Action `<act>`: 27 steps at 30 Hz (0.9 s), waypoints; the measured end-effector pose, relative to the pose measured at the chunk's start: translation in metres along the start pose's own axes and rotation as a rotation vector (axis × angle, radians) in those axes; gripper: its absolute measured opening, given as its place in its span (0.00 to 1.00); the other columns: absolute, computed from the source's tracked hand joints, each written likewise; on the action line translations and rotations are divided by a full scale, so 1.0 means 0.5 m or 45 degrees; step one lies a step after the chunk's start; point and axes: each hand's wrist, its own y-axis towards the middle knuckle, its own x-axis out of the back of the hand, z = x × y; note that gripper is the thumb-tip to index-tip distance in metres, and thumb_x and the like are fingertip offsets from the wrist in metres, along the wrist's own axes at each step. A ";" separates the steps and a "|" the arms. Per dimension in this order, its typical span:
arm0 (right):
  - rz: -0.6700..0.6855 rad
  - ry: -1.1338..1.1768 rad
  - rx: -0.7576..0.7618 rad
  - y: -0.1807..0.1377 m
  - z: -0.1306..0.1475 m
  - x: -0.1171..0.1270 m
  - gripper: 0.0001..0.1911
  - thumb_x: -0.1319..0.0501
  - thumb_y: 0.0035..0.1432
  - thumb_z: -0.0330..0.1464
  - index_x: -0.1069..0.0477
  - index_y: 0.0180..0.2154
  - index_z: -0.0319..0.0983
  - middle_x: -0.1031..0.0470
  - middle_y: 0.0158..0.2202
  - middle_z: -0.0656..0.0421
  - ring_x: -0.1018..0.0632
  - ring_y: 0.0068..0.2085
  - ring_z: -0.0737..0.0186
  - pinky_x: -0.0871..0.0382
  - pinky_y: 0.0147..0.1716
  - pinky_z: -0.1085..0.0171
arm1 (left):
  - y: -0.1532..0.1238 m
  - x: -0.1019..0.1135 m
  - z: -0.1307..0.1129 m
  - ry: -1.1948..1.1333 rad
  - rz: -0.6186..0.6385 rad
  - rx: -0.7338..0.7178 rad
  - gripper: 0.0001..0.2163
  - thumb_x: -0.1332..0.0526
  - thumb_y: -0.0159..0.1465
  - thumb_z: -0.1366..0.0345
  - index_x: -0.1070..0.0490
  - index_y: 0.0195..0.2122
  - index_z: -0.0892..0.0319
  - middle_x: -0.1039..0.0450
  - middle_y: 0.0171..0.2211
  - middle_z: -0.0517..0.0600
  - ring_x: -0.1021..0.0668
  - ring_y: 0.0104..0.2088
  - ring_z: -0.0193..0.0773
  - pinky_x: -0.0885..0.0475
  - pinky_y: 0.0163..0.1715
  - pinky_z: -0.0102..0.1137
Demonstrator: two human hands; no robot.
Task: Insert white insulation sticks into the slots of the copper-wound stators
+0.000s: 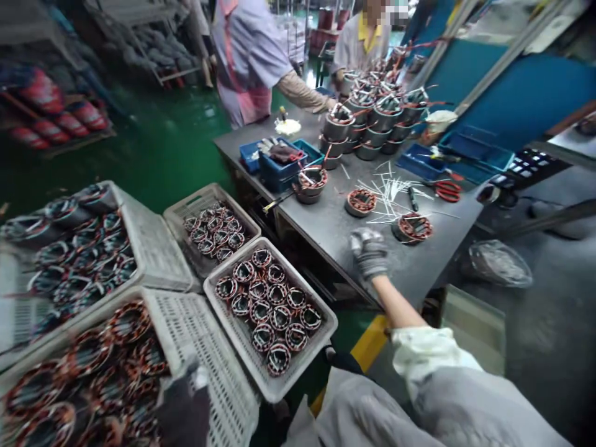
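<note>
My right hand (369, 251), in a grey knit glove, lies on the near edge of the grey metal table (326, 230) with its fingers stretched forward and nothing in them. The nearest wound stator (413, 226), with copper coils, lies on the table just beyond it, and another stator (362, 202) sits further back. My left hand (186, 400), in a dark glove, is blurred at the bottom of the view, against the rim of a white crate (205, 347) of stators. Its fingers cannot be made out.
Several white slotted crates of stators (272, 307) stand left of the table on a green floor. The table carries blue bins (279, 164), loose white strips (391, 186), a red-handled tool (447, 190) and stacked stators (372, 112). Two other people (246, 56) work at its far end.
</note>
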 end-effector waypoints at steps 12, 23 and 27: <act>0.309 -0.296 -0.043 0.061 -0.360 0.045 0.25 0.39 0.61 0.50 0.21 0.43 0.35 0.20 0.50 0.42 0.26 0.56 0.41 0.39 0.62 0.47 | 0.328 -0.349 -1.081 0.015 0.493 -1.254 0.27 0.43 0.71 0.58 0.40 0.70 0.61 0.29 0.64 0.59 0.29 0.65 0.48 0.47 0.72 0.48; 0.138 0.339 -0.002 -0.080 -0.334 0.055 0.18 0.31 0.53 0.50 0.20 0.35 0.44 0.17 0.42 0.47 0.22 0.52 0.38 0.38 0.62 0.38 | 0.297 -0.502 -1.177 0.102 0.789 -1.149 0.19 0.31 0.60 0.56 0.22 0.47 0.64 0.19 0.47 0.64 0.21 0.52 0.56 0.40 0.65 0.54; 0.063 1.209 -0.684 -0.041 -0.332 0.073 0.21 0.28 0.45 0.53 0.23 0.30 0.43 0.17 0.35 0.52 0.20 0.44 0.42 0.31 0.58 0.40 | 0.234 -0.462 -1.063 -0.044 0.850 -1.044 0.17 0.32 0.61 0.54 0.20 0.43 0.62 0.18 0.45 0.64 0.22 0.54 0.58 0.44 0.68 0.56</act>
